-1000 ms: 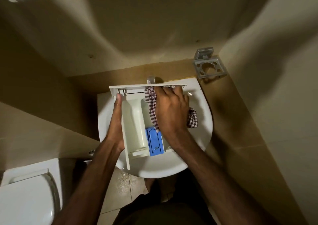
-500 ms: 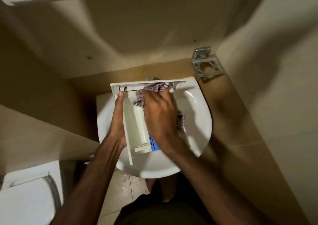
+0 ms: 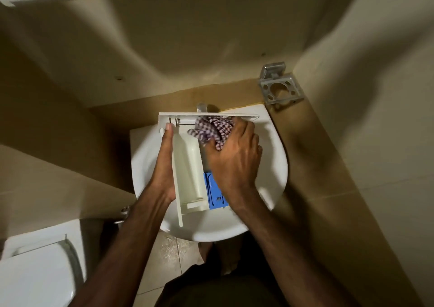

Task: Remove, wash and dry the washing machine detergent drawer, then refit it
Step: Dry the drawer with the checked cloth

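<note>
- The detergent drawer (image 3: 187, 165) lies over the white sink (image 3: 277, 165), its front panel at the sink's far edge, just before the tap (image 3: 201, 107), and its long body reaching toward the sink's near rim.
- The left hand (image 3: 163, 165) lies flat along the drawer's left wall — fingers straight and together, the fingertips (image 3: 168, 126) reaching the front panel. It steadies the drawer and does not curl round it.
- The right hand (image 3: 234, 158) is over the right side of the drawer, fingers curled round a bunched checked cloth (image 3: 212, 129), which it presses into the drawer's far compartment, just behind the front panel.
- The blue insert (image 3: 212, 194) sits in the drawer's near right part, partly hidden under the right wrist.
- A metal holder (image 3: 280, 90) is fixed to the wall beyond the sink's far right corner.
- A white toilet (image 3: 35, 276) stands to the left of the sink, nearer the person — well apart from the drawer.
</note>
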{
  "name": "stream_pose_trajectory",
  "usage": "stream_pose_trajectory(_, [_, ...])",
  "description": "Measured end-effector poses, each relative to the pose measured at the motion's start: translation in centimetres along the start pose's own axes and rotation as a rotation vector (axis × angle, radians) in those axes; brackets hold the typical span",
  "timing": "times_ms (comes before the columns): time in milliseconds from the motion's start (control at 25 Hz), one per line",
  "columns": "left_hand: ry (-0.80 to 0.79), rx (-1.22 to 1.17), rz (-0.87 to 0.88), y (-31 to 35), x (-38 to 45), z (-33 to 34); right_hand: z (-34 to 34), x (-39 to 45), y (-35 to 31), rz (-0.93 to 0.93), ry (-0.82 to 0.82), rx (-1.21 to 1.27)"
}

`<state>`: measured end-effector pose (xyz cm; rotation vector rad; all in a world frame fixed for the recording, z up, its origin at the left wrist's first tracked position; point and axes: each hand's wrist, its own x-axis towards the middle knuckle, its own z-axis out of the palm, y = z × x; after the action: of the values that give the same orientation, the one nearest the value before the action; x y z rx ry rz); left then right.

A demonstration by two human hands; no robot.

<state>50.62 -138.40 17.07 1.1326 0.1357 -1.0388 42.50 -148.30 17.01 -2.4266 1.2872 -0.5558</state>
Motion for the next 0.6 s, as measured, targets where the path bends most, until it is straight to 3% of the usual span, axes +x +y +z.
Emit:
stream_pose_trajectory(120, [-0.026, -0.053, 0.0, 0.0, 0.0, -0.2, -0.8, 1.3, 1.4, 0.186, 0.11, 0.321])
stream_pose_trajectory(200, [-0.034, -0.085, -0.02, 0.0, -0.1, 0.0, -0.8, 2.0, 0.7, 0.388, 0.106, 0.6])
stream_pose_trajectory(280, [-0.028, -0.098, -0.045, 0.3, 0.0, 0.2, -0.5, 1.9, -0.9, 0.467, 0.094, 0.762])
stream_pose_trajectory(360, [-0.047, -0.067, -0.064, 0.3, 0.2, 0.7, -0.2, 1.4, -2.7, 0.312, 0.071, 0.7])
stream_pose_trajectory(520, [-0.025, -0.131, -0.095, -0.6, 1.0, 0.6, 0.6, 0.3, -4.9, -0.302, 0.041, 0.267])
stream_pose_trajectory(600, [-0.032, -0.087, -0.08, -0.7, 1.0, 0.1, 0.7, 0.9, -3.2, -0.363, 0.112, 0.107])
